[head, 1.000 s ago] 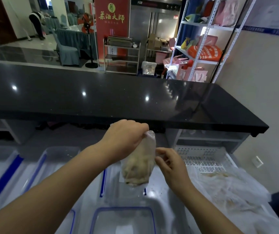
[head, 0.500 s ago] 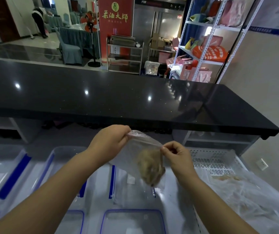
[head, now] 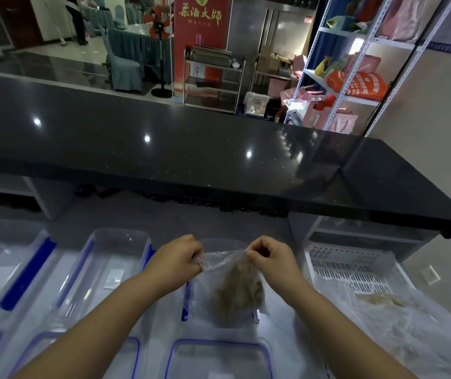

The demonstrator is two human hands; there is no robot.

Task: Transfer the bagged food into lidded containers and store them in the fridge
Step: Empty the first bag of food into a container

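A clear plastic bag (head: pixel 232 285) with a brownish lump of food in it hangs between both hands. My left hand (head: pixel 176 259) pinches the bag's top left edge and my right hand (head: pixel 270 257) pinches its top right edge, so the mouth is stretched wide. The bag hangs over a clear container with blue clips (head: pixel 191 302) on the work surface. Its lid (head: pixel 220 359), clear with a blue rim, lies nearer to me.
Two more clear containers (head: pixel 115 269) (head: pixel 3 258) stand in a row to the left, with lids in front. A white perforated crate (head: pixel 355 269) holding more bagged food (head: pixel 382 310) sits at the right. A long black counter (head: pixel 191 149) overhangs the far side.
The bag was held upright mostly by my left hand. Both hands have since pulled its top edges apart and lowered it toward the middle container.
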